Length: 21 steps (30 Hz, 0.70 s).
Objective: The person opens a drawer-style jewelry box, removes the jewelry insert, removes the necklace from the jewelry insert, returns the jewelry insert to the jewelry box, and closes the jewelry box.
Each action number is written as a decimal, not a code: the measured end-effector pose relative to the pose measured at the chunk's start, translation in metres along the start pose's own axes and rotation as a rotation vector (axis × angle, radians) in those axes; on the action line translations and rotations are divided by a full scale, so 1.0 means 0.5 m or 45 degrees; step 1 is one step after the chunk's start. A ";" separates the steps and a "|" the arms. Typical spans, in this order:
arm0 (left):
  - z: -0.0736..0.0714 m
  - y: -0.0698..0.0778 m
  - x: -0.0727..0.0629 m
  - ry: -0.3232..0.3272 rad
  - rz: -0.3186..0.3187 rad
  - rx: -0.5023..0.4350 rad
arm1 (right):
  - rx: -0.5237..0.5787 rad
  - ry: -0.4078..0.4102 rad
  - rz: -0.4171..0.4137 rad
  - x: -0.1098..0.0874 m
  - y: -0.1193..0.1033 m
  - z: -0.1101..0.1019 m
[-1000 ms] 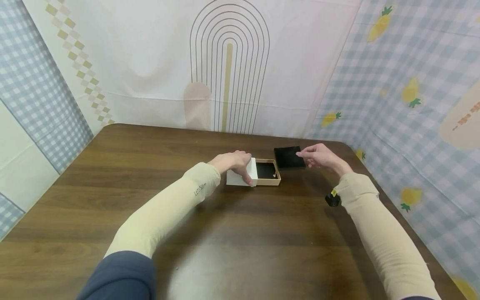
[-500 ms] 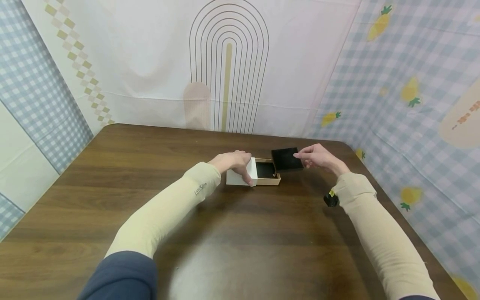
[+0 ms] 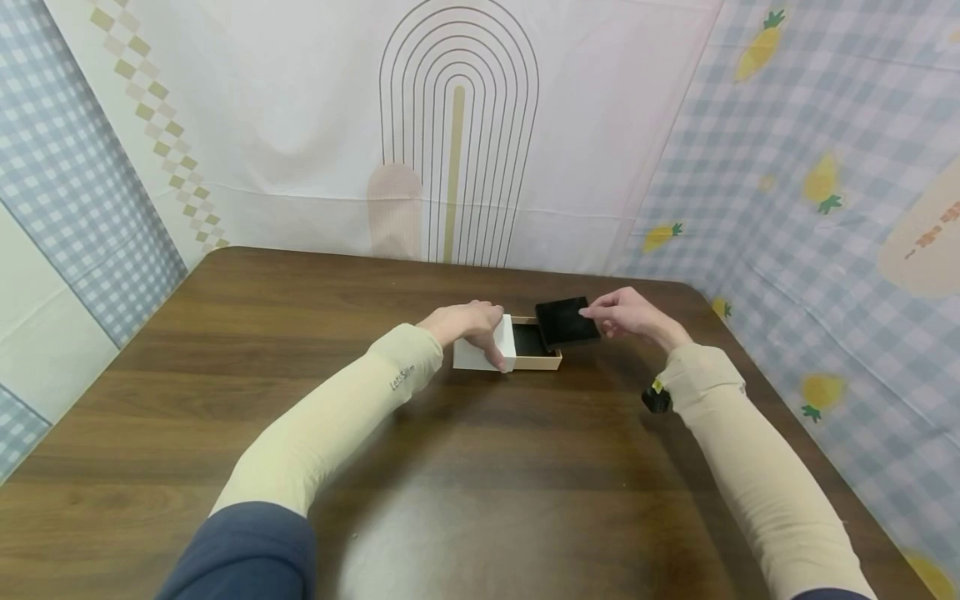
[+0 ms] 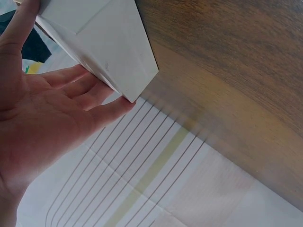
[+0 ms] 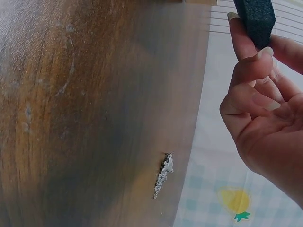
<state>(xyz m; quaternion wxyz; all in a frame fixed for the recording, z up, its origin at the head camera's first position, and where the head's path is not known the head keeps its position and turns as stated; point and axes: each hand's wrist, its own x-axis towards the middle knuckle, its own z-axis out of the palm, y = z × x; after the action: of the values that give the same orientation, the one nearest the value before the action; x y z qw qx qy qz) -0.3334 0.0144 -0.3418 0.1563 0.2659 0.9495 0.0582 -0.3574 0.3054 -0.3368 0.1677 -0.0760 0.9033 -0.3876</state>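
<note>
My left hand grips the white sleeve of a small drawer box, thumb on the near side and fingers on the far side, as the left wrist view also shows. Out of the sleeve's right end sticks a tan-edged tray with a black inside. A square black foam pad is pinched at its right edge between thumb and fingers of my right hand. The pad is tilted and overlaps the tray's right end in the head view. Its foam edge shows between the fingertips in the right wrist view.
A small silvery, chain-like piece lies on the brown wooden table in the right wrist view. Patterned cloth hangs right behind the table's far edge, and checked cloth hangs along the right side.
My right hand has moved left with the foam pad, from beside the tray to over its right end, tilting the pad a little. The left hand and box stay put.
</note>
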 end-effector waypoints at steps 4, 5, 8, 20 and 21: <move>0.000 0.000 0.000 -0.002 0.004 0.006 | -0.020 -0.006 -0.016 -0.001 -0.004 0.004; 0.000 0.000 0.000 -0.003 0.003 0.003 | -0.026 -0.007 -0.021 -0.001 -0.005 0.005; 0.000 0.000 0.000 -0.009 0.000 0.004 | -0.043 -0.003 -0.034 -0.001 -0.006 0.009; -0.003 0.004 -0.005 -0.005 -0.004 -0.008 | -0.174 0.009 -0.084 -0.001 -0.021 0.022; -0.003 0.005 -0.005 -0.003 -0.005 -0.010 | -0.183 0.015 -0.086 0.000 -0.022 0.023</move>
<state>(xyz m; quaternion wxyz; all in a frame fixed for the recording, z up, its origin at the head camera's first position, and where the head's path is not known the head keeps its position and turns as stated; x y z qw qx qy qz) -0.3308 0.0149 -0.3391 0.1586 0.2635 0.9496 0.0612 -0.3531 0.2899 -0.3361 0.1432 -0.1161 0.9266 -0.3277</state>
